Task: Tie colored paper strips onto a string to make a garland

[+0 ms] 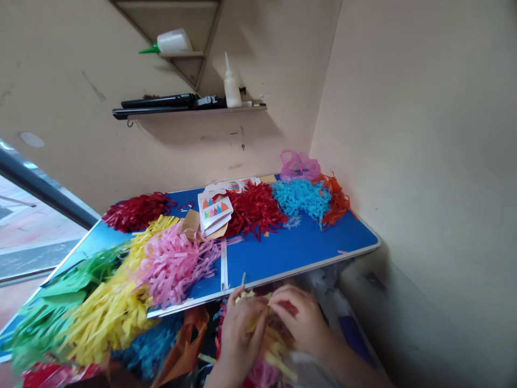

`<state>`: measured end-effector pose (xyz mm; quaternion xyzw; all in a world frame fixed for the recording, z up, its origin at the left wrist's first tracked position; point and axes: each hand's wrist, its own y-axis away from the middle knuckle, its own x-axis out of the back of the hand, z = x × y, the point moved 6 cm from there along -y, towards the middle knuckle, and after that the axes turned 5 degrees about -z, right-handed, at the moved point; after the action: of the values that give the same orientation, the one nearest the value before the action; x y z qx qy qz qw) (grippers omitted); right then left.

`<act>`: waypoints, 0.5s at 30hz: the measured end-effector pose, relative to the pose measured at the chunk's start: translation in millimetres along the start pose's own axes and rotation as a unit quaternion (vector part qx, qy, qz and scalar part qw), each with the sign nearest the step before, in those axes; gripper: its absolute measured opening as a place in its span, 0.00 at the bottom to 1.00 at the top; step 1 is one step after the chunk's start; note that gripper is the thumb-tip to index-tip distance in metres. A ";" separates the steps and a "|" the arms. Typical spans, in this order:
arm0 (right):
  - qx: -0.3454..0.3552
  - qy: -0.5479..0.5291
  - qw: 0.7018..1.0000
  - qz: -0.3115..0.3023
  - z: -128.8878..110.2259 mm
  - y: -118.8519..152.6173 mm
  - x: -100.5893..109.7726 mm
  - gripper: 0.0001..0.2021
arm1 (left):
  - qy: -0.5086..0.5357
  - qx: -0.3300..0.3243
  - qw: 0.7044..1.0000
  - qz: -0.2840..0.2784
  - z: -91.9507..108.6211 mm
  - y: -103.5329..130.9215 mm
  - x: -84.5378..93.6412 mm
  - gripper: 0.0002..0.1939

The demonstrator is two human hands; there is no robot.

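Observation:
Near the table's front edge, my left hand (243, 326) is closed around pale yellow fringed paper (277, 347), with a thin strip poking up past its fingers. Thumb and forefinger of my right hand (302, 318) pinch the same yellow paper close to my left fingertips. The exact spot they grip is small and blurred. Below both hands hang yellow and pink strips (262, 372), partly covered by my wrists. On the blue table (278, 258), just beyond my left hand, lies a bunch of pink fringed paper (181, 264).
Yellow (117, 307), green (68, 291), red (258, 210) and light-blue (302, 196) fringe bunches lie on the table. Printed cards (216, 213) stand among them. A wall shelf (197, 112) holds a glue bottle (232, 86). A wall (424, 161) bounds the right side.

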<state>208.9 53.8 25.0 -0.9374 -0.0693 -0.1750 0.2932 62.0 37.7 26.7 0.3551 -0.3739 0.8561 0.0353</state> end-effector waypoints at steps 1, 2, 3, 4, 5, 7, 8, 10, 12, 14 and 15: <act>0.000 -0.002 1.000 0.003 -0.2 0.2 0.3 0.06 | 0.001 0.004 1.000 0.003 -0.6 0.6 -0.6 0.09; -0.001 -0.004 1.000 0.004 -0.3 0.5 0.4 0.06 | 0.002 0.006 1.000 0.005 -0.9 1.2 -1.1 0.09; -0.002 -0.005 1.000 0.003 -0.4 0.7 0.3 0.06 | 0.003 0.005 1.000 0.006 -1.1 1.8 -1.5 0.09; -0.002 -0.006 1.000 0.002 -0.5 0.9 -0.1 0.06 | 0.004 0.004 1.000 0.006 -1.2 2.5 -1.7 0.09; -0.002 -0.007 1.000 0.000 -0.5 1.0 -0.3 0.07 | 0.006 0.005 1.000 0.006 -1.5 3.2 -1.6 0.09; 0.000 -0.008 1.000 0.001 -0.1 1.4 -0.4 0.07 | 0.007 0.009 1.000 0.005 -2.6 4.7 -0.7 0.09; 0.001 -0.006 1.000 0.003 0.2 1.5 -0.2 0.06 | 0.007 0.009 1.000 0.006 -2.9 5.5 0.0 0.09; 0.004 -0.002 1.000 0.004 0.8 1.9 -0.1 0.07 | 0.006 0.007 1.000 0.006 -3.3 6.8 1.4 0.09; 0.006 0.001 1.000 0.004 0.7 2.4 -1.1 0.07 | 0.005 0.001 1.000 0.006 -2.3 6.9 1.4 0.09; 0.006 0.000 1.000 0.002 -0.8 3.0 -3.4 0.07 | 0.001 0.002 1.000 0.006 -0.5 5.2 -0.9 0.08; 0.008 -0.002 1.000 0.000 -2.1 3.3 -5.0 0.07 | -0.004 0.006 1.000 0.006 0.5 3.6 -2.7 0.07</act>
<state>204.4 49.8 23.1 -0.9355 -0.0709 -0.1724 0.3002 63.2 35.3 23.0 0.3564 -0.3708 0.8572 0.0266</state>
